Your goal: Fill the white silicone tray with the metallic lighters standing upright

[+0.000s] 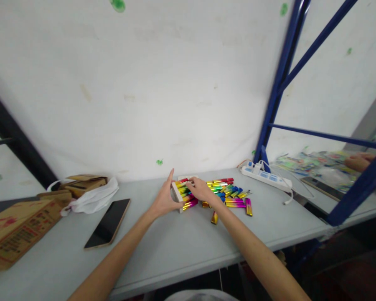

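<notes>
A small white tray [176,192] lies near the wall with shiny, multicoloured lighters [186,195] in a row inside it. My left hand [164,200] grips the tray's left side, thumb at the near end and index finger pointing up past the far end. Over the tray's right part is my right hand [201,190], its fingers bent together and touching the lighters. Its fingertips partly cover them, so what it pinches is hidden. To the right of the tray lie several loose lighters [235,202] in a pile, and one gold lighter [214,218] lies apart, nearer me.
A phone [108,223] lies left on the grey table [181,246]. Beyond it are a white plastic bag [95,196] and cardboard boxes [21,230]. A power strip [266,175] and blue shelf post [277,88] stand right. Another person's hand [360,161] shows at far right.
</notes>
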A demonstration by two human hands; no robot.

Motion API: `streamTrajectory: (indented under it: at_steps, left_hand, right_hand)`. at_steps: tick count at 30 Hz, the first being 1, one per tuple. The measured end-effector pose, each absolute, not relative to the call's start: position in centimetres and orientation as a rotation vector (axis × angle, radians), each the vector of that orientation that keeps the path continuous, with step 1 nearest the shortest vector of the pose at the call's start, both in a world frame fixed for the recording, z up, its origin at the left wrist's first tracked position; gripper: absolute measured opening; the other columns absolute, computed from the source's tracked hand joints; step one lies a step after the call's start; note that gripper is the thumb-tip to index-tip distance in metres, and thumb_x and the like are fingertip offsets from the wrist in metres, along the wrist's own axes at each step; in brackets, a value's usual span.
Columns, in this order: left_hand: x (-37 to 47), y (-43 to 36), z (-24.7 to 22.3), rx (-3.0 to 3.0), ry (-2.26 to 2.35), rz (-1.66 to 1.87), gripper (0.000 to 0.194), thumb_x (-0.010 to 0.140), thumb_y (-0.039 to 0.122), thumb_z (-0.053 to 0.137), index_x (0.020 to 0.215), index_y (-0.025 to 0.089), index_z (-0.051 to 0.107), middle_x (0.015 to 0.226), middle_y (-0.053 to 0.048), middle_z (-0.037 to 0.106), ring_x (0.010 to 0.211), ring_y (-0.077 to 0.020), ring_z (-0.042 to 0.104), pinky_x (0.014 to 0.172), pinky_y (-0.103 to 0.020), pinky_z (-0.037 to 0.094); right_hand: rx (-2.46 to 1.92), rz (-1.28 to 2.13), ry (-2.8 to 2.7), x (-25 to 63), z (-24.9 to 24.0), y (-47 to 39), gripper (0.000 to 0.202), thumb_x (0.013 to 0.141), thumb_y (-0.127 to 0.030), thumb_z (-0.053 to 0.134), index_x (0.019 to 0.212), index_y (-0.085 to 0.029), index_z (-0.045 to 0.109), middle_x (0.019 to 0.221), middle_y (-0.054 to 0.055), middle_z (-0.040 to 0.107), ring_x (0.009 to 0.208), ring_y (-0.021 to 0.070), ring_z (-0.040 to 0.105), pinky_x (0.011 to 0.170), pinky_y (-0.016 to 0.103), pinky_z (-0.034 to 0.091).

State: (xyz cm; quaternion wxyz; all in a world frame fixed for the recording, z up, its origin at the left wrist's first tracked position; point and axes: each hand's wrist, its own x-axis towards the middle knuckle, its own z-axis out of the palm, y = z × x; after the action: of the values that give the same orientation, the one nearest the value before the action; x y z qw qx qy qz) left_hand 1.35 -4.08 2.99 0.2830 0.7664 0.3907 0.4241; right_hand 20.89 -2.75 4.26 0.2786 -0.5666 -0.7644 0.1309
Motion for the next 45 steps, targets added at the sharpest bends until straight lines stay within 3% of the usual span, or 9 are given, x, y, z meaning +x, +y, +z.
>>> streamTrajectory:
  at_steps: [3, 5, 8, 15, 27, 32, 37, 42, 45]
  left_hand:
    - [1.5, -3.5, 3.2, 2.027, 0.926, 1.086, 0.128, 0.057, 0.023, 0.084, 0.159, 0.022, 0.006, 0.137, -0.014, 0.052, 0.130, -0.0310, 0.051, 0.116, -0.050, 0.034]
    - [1.8, -3.4, 3.2, 2.012, 0.832, 1.055, 0.126, 0.059, 0.025, 0.083, 0.159, 0.023, 0.006, 0.145, -0.016, 0.046, 0.135, -0.0307, 0.047, 0.117, -0.049, 0.033]
    - [2.7, -3.3, 3.0, 1.971, 0.753, 1.017, 0.125, 0.062, 0.029, 0.085, 0.159, 0.026, 0.005, 0.154, -0.016, 0.037, 0.141, -0.0305, 0.041, 0.117, -0.047, 0.034]
    - [3.8, -3.4, 1.8, 1.877, 0.860, 1.034, 0.120, 0.061, 0.036, 0.088, 0.157, 0.025, 0.016, 0.150, -0.019, 0.043, 0.138, -0.0324, 0.044, 0.112, -0.051, 0.040]
    - [4.0, -3.6, 0.9, 1.866, 0.850, 1.075, 0.107, 0.066, 0.037, 0.085, 0.154, 0.025, 0.024, 0.152, -0.017, 0.040, 0.138, -0.0308, 0.043, 0.113, -0.049, 0.039]
    - [3.7, -3.6, 0.8, 1.999, 0.916, 1.075, 0.086, 0.071, 0.041, 0.080, 0.145, 0.022, 0.042, 0.147, -0.015, 0.046, 0.136, -0.0284, 0.046, 0.113, -0.046, 0.042]
    - [3.6, -3.6, 0.7, 2.035, 0.917, 1.057, 0.088, 0.071, 0.042, 0.080, 0.147, 0.022, 0.041, 0.148, -0.014, 0.046, 0.137, -0.0288, 0.045, 0.115, -0.047, 0.038]
    - [3.5, -3.8, 0.7, 1.971, 0.822, 1.015, 0.106, 0.063, 0.037, 0.087, 0.152, 0.022, 0.033, 0.154, -0.016, 0.039, 0.140, -0.0318, 0.042, 0.117, -0.049, 0.036]
    - [3.7, -3.7, 0.9, 1.905, 0.813, 1.024, 0.108, 0.061, 0.036, 0.088, 0.152, 0.024, 0.033, 0.155, -0.016, 0.037, 0.140, -0.0327, 0.041, 0.117, -0.052, 0.035]
  right_hand:
    - [-1.492, 0.209, -1.964, 20.3, 4.1, -2.7, 0.050, 0.101, -0.039, 0.041, 0.141, -0.008, 0.046, 0.135, 0.020, 0.056, 0.126, 0.0244, 0.052, 0.102, 0.034, 0.039]
    - [-1.472, 0.134, -2.005, 19.5, 4.1, -2.5, 0.052, 0.102, -0.042, 0.038, 0.145, -0.013, 0.042, 0.140, 0.019, 0.052, 0.127, 0.0248, 0.051, 0.104, 0.037, 0.037]
    - [-1.452, 0.031, -2.235, 18.8, 4.1, -2.1, 0.041, 0.104, -0.039, 0.032, 0.138, -0.023, 0.050, 0.134, 0.012, 0.059, 0.120, 0.0239, 0.055, 0.104, 0.040, 0.036]
    - [-1.584, -0.234, -2.435, 22.0, 3.4, -2.1, 0.037, 0.104, -0.027, 0.028, 0.122, -0.017, 0.059, 0.120, 0.016, 0.065, 0.111, 0.0269, 0.057, 0.098, 0.041, 0.037]
    - [-1.803, -0.077, -2.174, 25.3, 2.8, -2.1, 0.046, 0.105, -0.035, 0.024, 0.105, -0.017, 0.066, 0.107, 0.013, 0.071, 0.105, 0.0230, 0.063, 0.094, 0.033, 0.038]
    - [-1.769, -0.063, -2.169, 26.0, 3.2, -2.3, 0.044, 0.104, -0.033, 0.027, 0.102, -0.017, 0.068, 0.105, 0.012, 0.072, 0.099, 0.0214, 0.065, 0.090, 0.031, 0.039]
    - [-1.684, 0.017, -2.186, 27.2, 3.4, -2.2, 0.038, 0.103, -0.030, 0.032, 0.109, -0.017, 0.067, 0.109, 0.010, 0.072, 0.102, 0.0191, 0.065, 0.090, 0.027, 0.040]
    - [-1.666, 0.013, -2.133, 26.8, 3.8, -2.6, 0.049, 0.104, -0.046, 0.029, 0.138, -0.020, 0.053, 0.108, 0.011, 0.073, 0.105, 0.0230, 0.065, 0.094, 0.032, 0.040]
    - [-1.629, -0.016, -2.239, 25.1, 3.8, -3.3, 0.049, 0.103, -0.050, 0.030, 0.140, -0.026, 0.051, 0.119, 0.012, 0.068, 0.112, 0.0242, 0.061, 0.100, 0.037, 0.036]
